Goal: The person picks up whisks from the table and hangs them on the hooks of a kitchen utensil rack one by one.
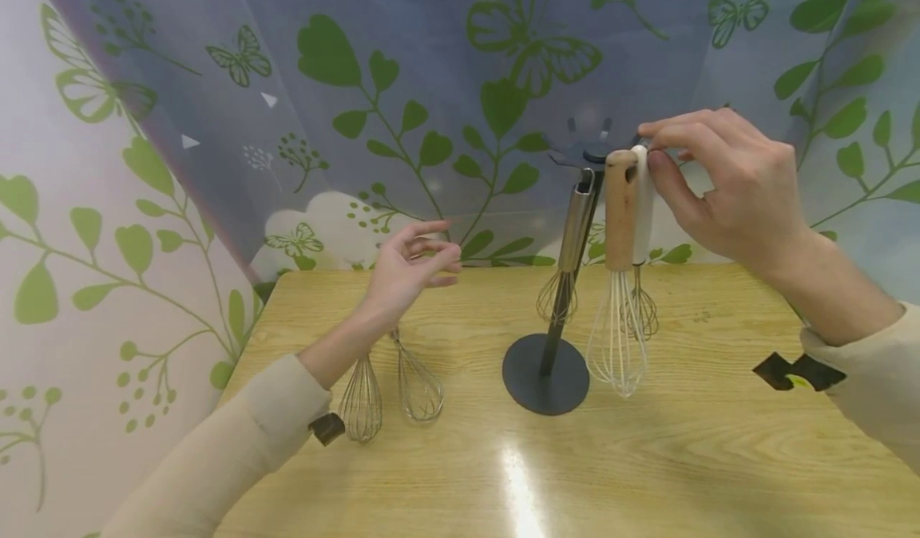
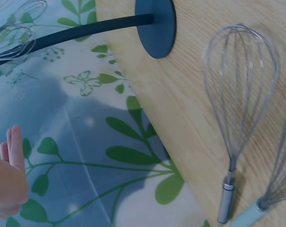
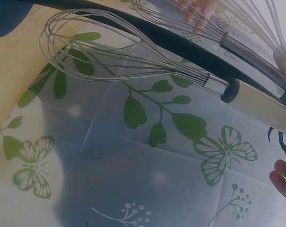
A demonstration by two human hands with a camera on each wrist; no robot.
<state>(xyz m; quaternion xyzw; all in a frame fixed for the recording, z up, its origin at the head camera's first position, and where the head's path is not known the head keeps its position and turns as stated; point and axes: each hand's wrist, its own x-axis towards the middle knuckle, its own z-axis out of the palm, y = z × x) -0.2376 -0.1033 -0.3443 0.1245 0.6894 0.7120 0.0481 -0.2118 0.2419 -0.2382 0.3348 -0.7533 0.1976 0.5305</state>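
At the upper right of the head view, my right hand [image 1: 733, 179] pinches the top of a white-handled whisk [image 1: 642, 203] beside a hook of the black stand [image 1: 548, 374]. In the right wrist view this whisk [image 3: 190, 73] shows its wire loops pointing left. A wooden-handled whisk [image 1: 620, 219] hangs in front of it, wires down. A smaller whisk with a metal handle [image 1: 575, 227] hangs on the stand's left side. My left hand [image 1: 413, 270] is in the air left of the stand, fingers loosely bent, holding nothing.
Two more whisks lie on the wooden table [image 1: 460, 482] below my left forearm: a grey-handled whisk [image 2: 227, 198] and a pale blue-handled whisk [image 2: 249, 215]. Behind the table hangs a curtain [image 1: 431, 43] printed with leaves and butterflies.
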